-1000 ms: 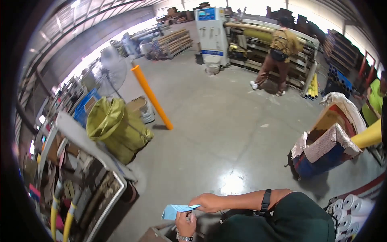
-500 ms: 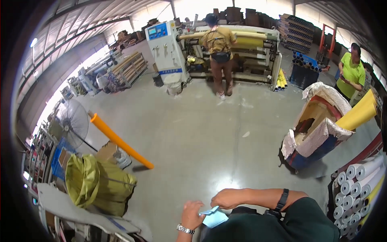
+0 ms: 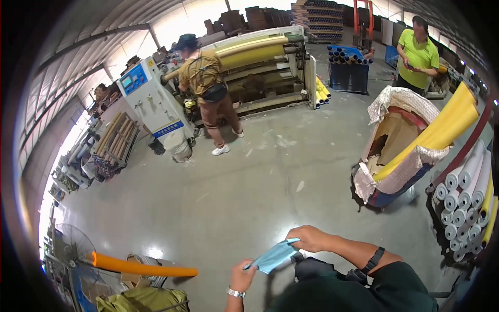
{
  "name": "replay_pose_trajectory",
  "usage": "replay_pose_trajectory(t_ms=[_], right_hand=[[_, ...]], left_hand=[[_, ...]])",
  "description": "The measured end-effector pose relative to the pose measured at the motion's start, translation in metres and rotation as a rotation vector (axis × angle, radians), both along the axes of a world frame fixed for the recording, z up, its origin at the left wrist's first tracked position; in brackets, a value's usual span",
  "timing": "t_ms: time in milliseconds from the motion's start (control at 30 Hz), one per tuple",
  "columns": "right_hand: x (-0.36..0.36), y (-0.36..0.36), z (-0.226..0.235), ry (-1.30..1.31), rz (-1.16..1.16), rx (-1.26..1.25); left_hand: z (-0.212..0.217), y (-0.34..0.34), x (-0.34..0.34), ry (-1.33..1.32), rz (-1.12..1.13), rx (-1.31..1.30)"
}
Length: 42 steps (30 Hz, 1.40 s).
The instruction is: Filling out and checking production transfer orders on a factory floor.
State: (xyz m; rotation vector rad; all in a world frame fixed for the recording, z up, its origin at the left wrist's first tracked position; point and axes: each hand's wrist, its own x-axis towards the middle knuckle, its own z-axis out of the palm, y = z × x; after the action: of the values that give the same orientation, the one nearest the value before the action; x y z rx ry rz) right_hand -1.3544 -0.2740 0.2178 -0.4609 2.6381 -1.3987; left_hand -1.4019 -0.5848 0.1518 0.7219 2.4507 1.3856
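Head view: left hand (image 3: 242, 276) and right hand (image 3: 309, 238), nearly closed, are pinching opposite ends of the blue sheet (image 3: 275, 257); even tension is probably limiting creases

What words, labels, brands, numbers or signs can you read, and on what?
None legibly.
White cabinet, blue strip: marks too small and blurred.
Blue control panel: any lettering too small.
Yellow sticker: too small.
Light-blue sheet: no print visible.
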Motion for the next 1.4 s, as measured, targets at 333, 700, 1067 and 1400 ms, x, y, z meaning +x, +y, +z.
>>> replay_pose_trajectory(t_ms=[333,700,1067,1400], right_hand=[[-0.197,0.058,-0.014,-0.169,-0.369,-0.128],[-0.438,0.079,-0.021,-0.157,-0.693,-0.245],[-0.602,0.169,-0.052,-0.109,-0.713,-0.569],[-0.686,0.273,-0.097,-0.064,-0.765,-0.24]], left_hand=[[0.028,0.07,-0.227,-0.133,0.374,0.32],[0.011,0.113,-0.524,0.008,0.259,0.28],[0.048,0.127,-0.865,-0.174,0.618,0.735],[0.031,0.126,-0.964,-0.166,0.636,0.521]])
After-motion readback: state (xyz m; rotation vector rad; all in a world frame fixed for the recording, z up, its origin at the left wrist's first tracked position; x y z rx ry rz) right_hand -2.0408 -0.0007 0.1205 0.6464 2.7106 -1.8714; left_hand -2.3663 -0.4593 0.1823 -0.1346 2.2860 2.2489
